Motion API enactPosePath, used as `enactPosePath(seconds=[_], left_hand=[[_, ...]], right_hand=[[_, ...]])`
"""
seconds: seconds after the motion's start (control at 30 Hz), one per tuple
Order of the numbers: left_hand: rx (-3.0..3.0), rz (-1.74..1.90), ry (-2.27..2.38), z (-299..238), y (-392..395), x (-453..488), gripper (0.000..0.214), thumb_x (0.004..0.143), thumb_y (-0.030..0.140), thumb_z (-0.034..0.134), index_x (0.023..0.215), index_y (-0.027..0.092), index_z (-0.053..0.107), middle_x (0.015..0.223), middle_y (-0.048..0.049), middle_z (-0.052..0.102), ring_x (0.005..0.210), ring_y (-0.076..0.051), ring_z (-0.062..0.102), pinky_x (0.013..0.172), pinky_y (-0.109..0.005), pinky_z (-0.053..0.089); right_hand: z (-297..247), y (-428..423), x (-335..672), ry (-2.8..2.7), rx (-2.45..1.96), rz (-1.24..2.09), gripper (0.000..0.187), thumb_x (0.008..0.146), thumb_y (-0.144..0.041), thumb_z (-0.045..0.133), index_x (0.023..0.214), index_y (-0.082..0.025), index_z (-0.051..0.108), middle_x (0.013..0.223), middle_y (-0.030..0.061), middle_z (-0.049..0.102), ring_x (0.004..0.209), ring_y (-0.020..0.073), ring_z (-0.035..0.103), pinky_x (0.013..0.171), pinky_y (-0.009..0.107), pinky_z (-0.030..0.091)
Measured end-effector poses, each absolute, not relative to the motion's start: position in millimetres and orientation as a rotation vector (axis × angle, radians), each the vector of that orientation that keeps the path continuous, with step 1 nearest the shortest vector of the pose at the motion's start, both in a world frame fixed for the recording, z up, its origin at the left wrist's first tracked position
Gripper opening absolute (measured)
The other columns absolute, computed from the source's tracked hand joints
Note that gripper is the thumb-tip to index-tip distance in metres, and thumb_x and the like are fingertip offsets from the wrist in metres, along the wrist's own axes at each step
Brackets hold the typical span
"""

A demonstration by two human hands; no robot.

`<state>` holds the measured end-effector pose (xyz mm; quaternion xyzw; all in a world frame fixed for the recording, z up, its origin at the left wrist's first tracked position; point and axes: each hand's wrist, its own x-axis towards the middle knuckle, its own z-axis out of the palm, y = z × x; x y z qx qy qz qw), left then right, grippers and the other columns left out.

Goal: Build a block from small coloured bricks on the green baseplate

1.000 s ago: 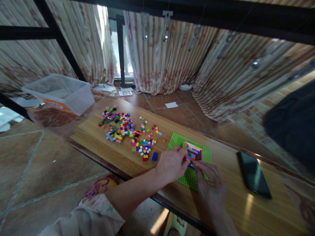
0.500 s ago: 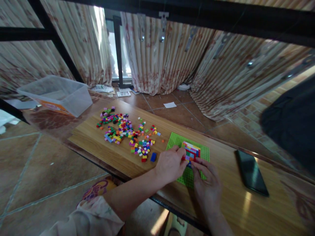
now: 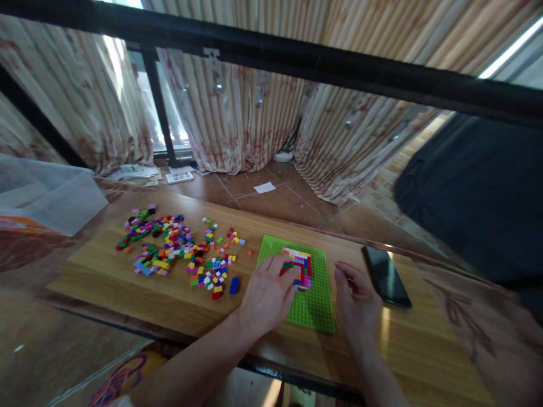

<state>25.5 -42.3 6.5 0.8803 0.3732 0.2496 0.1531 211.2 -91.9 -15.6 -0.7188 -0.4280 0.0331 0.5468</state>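
Note:
A small build of multicoloured toy bricks (image 3: pixel 304 262) is on the green baseplate (image 3: pixel 316 305), its rows white, yellow, red, blue and purple. My left hand (image 3: pixel 265 294) lies over the build's left side with its fingers stretched and apart; it covers part of the bricks. Whether the fingertips press on them is hard to see. Just right of the baseplate, my right hand (image 3: pixel 360 297) hovers above the table, its fingers curled in and the thumb against them. Anything between those fingers is hidden.
Loose small bricks (image 3: pixel 173 240) are spread over the left half of the wooden table (image 3: pixel 102 288), with a blue brick (image 3: pixel 233 285) nearest my left hand. A black phone (image 3: pixel 387 277) lies at the right. A clear plastic bin (image 3: pixel 80 198) stands far left. A black bar (image 3: pixel 297 62) crosses above.
My right hand has left the brick build and moved right, off the baseplate. My left hand has opened out over the build's left side. The whole view has turned to the right.

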Motion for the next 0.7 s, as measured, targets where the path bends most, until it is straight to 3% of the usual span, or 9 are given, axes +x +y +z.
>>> enactPosePath(seconds=[0.2, 0.37, 0.57, 0.7], left_hand=[[2.781, 0.604, 1.113, -11, -49, 28, 0.041, 0.089, 0.025, 0.056, 0.129, 0.021, 0.059, 0.141, -0.0111, 0.053, 0.127, -0.03, 0.046, 0.106, -0.049, 0.039], [2.902, 0.545, 1.245, -21, -54, 30, 0.042, 0.092, 0.022, 0.05, 0.134, 0.023, 0.057, 0.146, -0.0112, 0.051, 0.133, -0.031, 0.045, 0.11, -0.055, 0.032], [2.971, 0.507, 1.308, -29, -56, 32, 0.044, 0.095, 0.019, 0.042, 0.137, 0.021, 0.055, 0.147, -0.013, 0.048, 0.136, -0.031, 0.042, 0.113, -0.06, 0.027], [2.951, 0.517, 1.328, -29, -56, 34, 0.044, 0.094, 0.02, 0.043, 0.137, 0.021, 0.056, 0.146, -0.0131, 0.049, 0.135, -0.031, 0.044, 0.112, -0.06, 0.029]], right_hand=[[-14, -97, 276, -0.843, -1.959, -0.144, 0.04, 0.084, -0.045, 0.053, 0.102, -0.015, 0.07, 0.092, 0.0111, 0.067, 0.077, 0.0214, 0.06, 0.071, 0.037, 0.047], [-31, -106, 327, -0.842, -2.195, -0.373, 0.057, 0.081, -0.049, 0.054, 0.121, -0.008, 0.06, 0.112, 0.02, 0.064, 0.107, 0.0319, 0.056, 0.093, 0.046, 0.041], [-47, -107, 337, -0.82, -2.5, -0.199, 0.084, 0.075, -0.057, 0.062, 0.141, -0.01, 0.04, 0.137, 0.0216, 0.051, 0.124, 0.0348, 0.047, 0.1, 0.044, 0.036], [-44, -104, 330, -0.765, -2.596, -0.137, 0.084, 0.078, -0.051, 0.062, 0.146, -0.011, 0.035, 0.135, 0.0211, 0.053, 0.122, 0.0366, 0.05, 0.097, 0.045, 0.037]])
